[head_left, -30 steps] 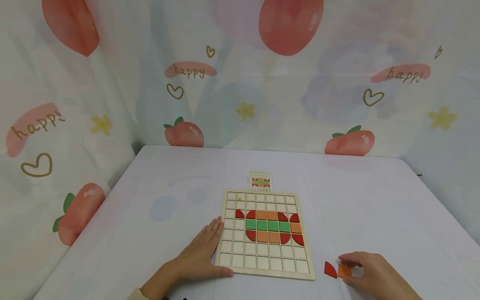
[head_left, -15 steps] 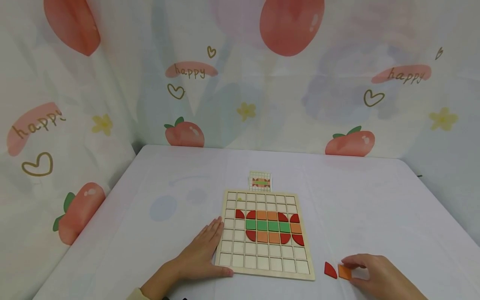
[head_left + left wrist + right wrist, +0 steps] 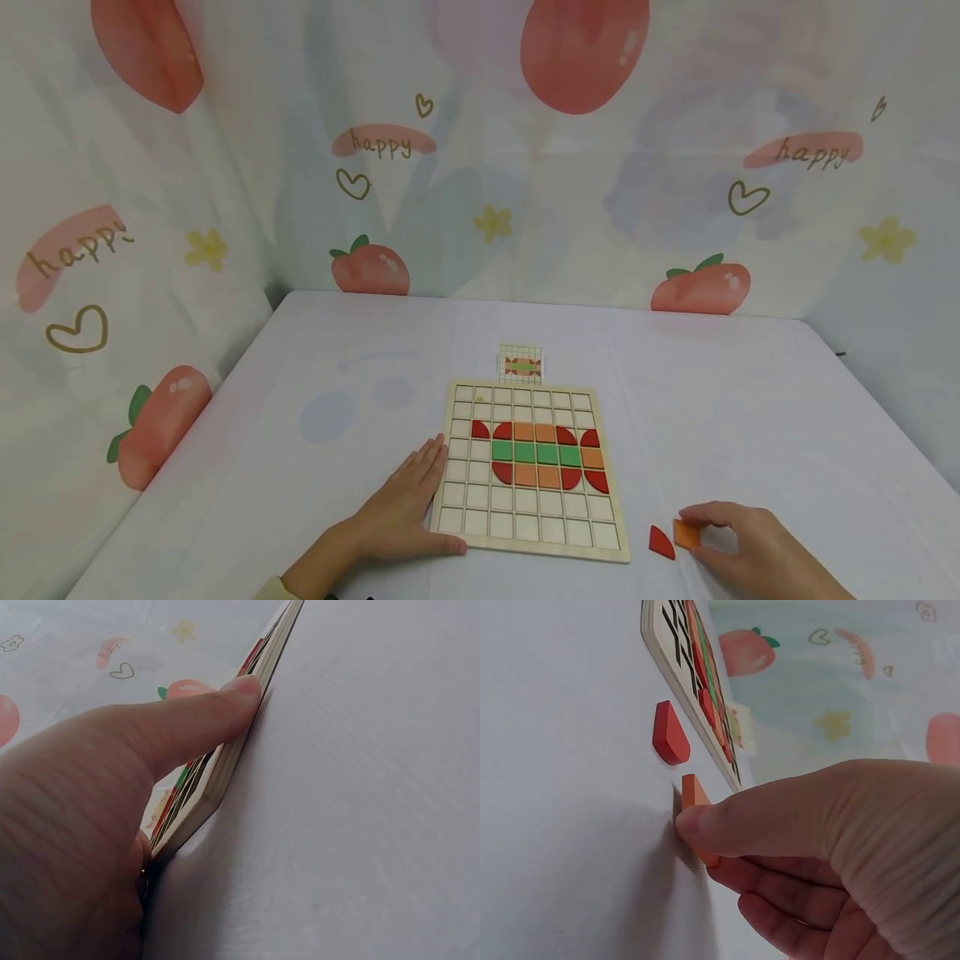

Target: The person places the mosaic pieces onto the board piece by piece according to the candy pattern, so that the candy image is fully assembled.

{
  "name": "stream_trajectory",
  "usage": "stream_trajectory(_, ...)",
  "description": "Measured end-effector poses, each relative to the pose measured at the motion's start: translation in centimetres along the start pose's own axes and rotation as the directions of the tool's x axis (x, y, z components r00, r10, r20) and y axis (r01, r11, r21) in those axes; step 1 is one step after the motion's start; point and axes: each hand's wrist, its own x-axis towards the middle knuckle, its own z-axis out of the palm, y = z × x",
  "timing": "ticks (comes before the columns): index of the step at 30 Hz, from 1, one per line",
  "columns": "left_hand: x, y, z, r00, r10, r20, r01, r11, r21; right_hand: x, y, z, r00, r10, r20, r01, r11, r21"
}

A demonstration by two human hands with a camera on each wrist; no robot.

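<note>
My right hand point(image 3: 738, 542) pinches an orange square tile point(image 3: 686, 533) between thumb and fingers, to the right of the board. In the right wrist view the orange tile point(image 3: 691, 791) is tilted, close over the cloth. Just left of it lies a red quarter-circle tile point(image 3: 661, 542). My left hand point(image 3: 401, 508) rests at the near left corner of a wooden grid board point(image 3: 540, 550), fingers straight along its left side and thumb on the front edge. Green tiles point(image 3: 525, 453) form a row in the board, with orange squares and red quarter circles around them.
A small pattern card point(image 3: 520, 363) lies against the board's far edge, showing a similar coloured figure on a grid. White cloth covers the table point(image 3: 360, 350). Behind and at the left hang printed curtains point(image 3: 555, 183).
The right fingers shift on the orange square tile, which is now raised and moved slightly away from me. The left hand and the board stay in place.
</note>
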Motion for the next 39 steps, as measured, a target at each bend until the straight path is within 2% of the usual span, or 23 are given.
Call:
stream_trajectory(3, 0.0, 0.0, 0.0, 1.0, 0.0, 0.0, 0.0, 1.0, -0.001, 0.3, -0.3, -0.2, 0.997, -0.043, -0.057, 0.041, 0.999, -0.024)
stream_trajectory(4, 0.0, 0.1, 0.0, 1.0, 0.001, -0.001, -0.001, 1.0, -0.002, 0.5, -0.4, -0.2, 0.993, -0.084, -0.084, 0.082, 0.996, -0.03)
stream_trajectory(10, 0.0, 0.1, -0.1, 1.0, 0.002, 0.001, -0.002, 1.0, -0.007, 1.6, -1.7, -0.6, 0.974, -0.193, -0.116, 0.19, 0.981, -0.04)
stream_trajectory(14, 0.0, 0.0, -0.1, 1.0, -0.002, 0.003, 0.002, 1.0, -0.008, 2.2, -2.7, -0.8, 0.972, -0.206, -0.114, 0.204, 0.978, -0.027)
stream_trajectory(19, 0.0, 0.0, -0.1, 1.0, -0.003, 0.007, 0.003, 1.0, -0.004, 2.7, -3.5, -0.8, 0.959, -0.234, -0.161, 0.23, 0.972, -0.042)
stream_trajectory(25, 0.0, 0.1, -0.2, 1.0, -0.005, 0.012, 0.005, 1.0, -0.01, 3.3, -4.3, -0.9, 0.939, -0.293, -0.181, 0.29, 0.956, -0.042)
stream_trajectory(29, 0.0, 0.0, -0.1, 1.0, -0.005, 0.013, 0.005, 1.0, -0.007, 3.8, -4.8, -0.9, 0.917, -0.346, -0.197, 0.341, 0.938, -0.059)
stream_trajectory(34, 0.0, 0.0, 0.1, 1.0, 0.002, 0.008, -0.002, 1.0, -0.006, 4.2, -5.2, -0.8, 0.907, -0.377, -0.187, 0.373, 0.926, -0.057)
stream_trajectory(39, 0.0, -0.1, 0.1, 1.0, 0.009, -0.002, -0.009, 1.0, -0.004, 4.6, -5.6, -0.6, 0.859, -0.453, -0.238, 0.45, 0.89, -0.069)
